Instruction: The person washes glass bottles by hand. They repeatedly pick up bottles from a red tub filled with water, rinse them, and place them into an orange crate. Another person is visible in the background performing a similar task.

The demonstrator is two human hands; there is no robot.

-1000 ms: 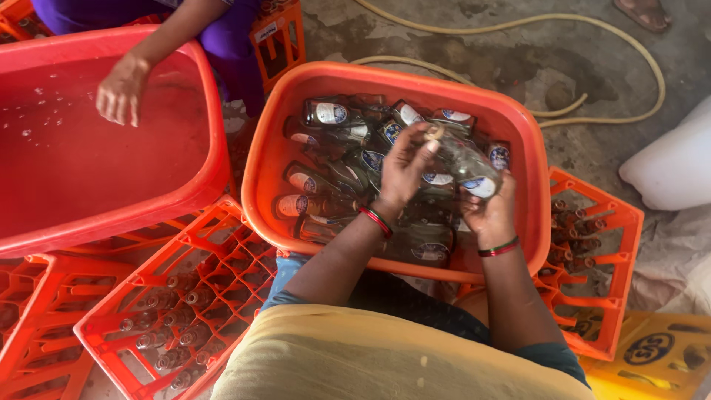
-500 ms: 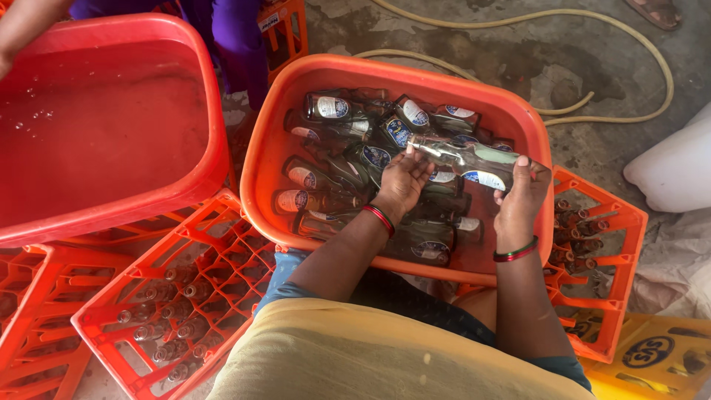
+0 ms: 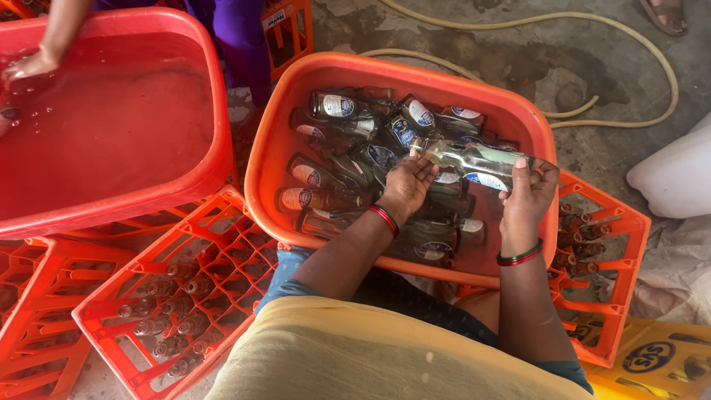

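Note:
An orange plastic tub (image 3: 296,111) in front of me holds water and several glass bottles with labels. Both my hands hold one clear glass bottle (image 3: 474,157) lying sideways just above the pile. My left hand (image 3: 406,185) grips its neck end, fingers curled under it. My right hand (image 3: 527,194) cups its base end at the tub's right rim. Red and green bangles sit on both wrists.
A red tub of water (image 3: 185,185) stands at the left, with another person's hand (image 3: 26,65) in it. Orange crates with bottles lie at the lower left (image 3: 178,296) and right (image 3: 600,244). A hose (image 3: 592,30) runs over the wet floor. A white sack (image 3: 674,178) lies right.
My hands have lifted one bottle off the pile and turned it sideways; my right hand slid to its base. The other person's hand moved to the red tub's far left.

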